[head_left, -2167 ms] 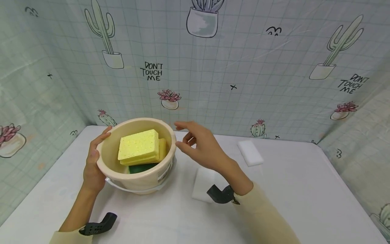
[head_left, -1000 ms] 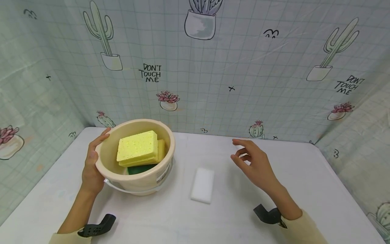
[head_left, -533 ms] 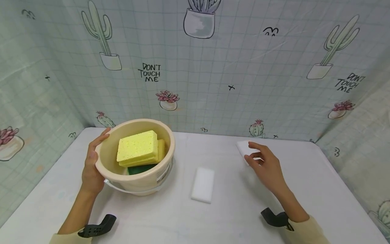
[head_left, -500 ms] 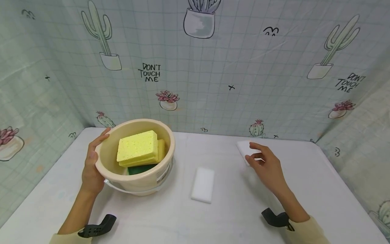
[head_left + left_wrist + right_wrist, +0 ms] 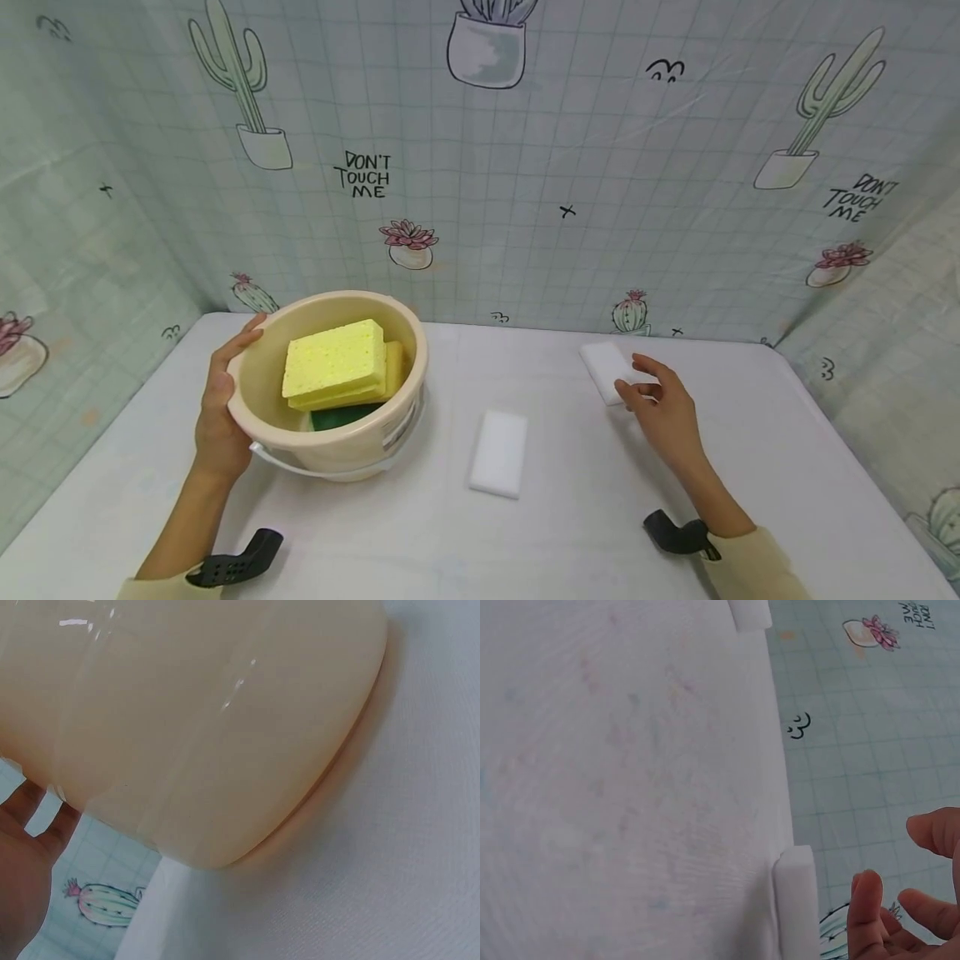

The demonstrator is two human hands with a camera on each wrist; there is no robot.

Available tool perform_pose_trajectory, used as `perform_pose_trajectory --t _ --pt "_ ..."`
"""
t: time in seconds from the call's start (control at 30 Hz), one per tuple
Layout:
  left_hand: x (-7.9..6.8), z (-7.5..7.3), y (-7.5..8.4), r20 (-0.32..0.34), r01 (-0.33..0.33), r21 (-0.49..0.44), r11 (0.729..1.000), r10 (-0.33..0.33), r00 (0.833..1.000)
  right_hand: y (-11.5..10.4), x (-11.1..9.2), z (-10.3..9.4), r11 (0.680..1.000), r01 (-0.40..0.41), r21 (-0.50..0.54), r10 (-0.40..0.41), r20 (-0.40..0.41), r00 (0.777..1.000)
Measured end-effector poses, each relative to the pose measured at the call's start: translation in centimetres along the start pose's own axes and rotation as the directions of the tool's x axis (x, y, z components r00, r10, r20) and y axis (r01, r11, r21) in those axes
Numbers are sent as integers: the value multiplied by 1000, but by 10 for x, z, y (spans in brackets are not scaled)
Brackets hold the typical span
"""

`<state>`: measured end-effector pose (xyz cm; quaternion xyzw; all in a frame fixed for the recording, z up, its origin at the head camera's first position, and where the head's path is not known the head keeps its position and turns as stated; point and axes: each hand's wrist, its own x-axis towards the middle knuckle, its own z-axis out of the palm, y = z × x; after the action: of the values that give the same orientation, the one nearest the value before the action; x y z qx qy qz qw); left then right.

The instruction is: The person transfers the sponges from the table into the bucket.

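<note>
On the left, a cream bucket (image 5: pixel 330 450) stands a little tilted, with its white wire-like handle (image 5: pixel 322 475) hanging at the front. Inside lie two yellow sponges (image 5: pixel 333 362), stacked, above something dark green (image 5: pixel 345 417). My left hand (image 5: pixel 221 417) grips the bucket's left side, fingers at the rim; in the left wrist view the bucket's wall hides part of that hand (image 5: pixel 22 877). To the right, my right hand (image 5: pixel 667 417) hovers with loosely bent fingers and nothing between them. Its fingertips overlap a white sponge block (image 5: pixel 606 371) at the table's back; contact cannot be told.
A second white sponge block (image 5: pixel 498 454) lies on the white table (image 5: pixel 585 533), between the bucket and my right hand. Behind the table's back edge hangs a cactus-printed cloth (image 5: pixel 510 183), which also closes off both sides.
My right hand has left the bucket's rim, gone right across the table, and stopped over the far white block. My left hand stays on the bucket. The view has shifted slightly.
</note>
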<state>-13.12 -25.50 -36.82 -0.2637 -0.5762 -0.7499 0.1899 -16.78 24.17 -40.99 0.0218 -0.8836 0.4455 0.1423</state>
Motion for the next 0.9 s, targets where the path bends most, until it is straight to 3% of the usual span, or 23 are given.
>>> perform_pose_trajectory --t 0.13,0.33,0.6,0.73,0.9 --pt "0 0 1 -1 5 -5 1000 -5 1000 -10 -4 -1 996 -91 -6 91 7 996" --pt "-1 -1 1 0 0 -12 1000 0 1000 0 -1 0 992 -126 29 126 -13 992" --pt "-2 -1 0 -11 9 4 1000 -9 1000 10 -2 3 970 -241 7 242 -21 970" --pt "-1 0 0 -19 16 15 1000 -16 1000 12 -3 6 968 -251 -26 252 -3 968" --pt "-1 1 0 -26 23 19 1000 -23 999 13 -2 9 977 -200 -68 200 -8 980"
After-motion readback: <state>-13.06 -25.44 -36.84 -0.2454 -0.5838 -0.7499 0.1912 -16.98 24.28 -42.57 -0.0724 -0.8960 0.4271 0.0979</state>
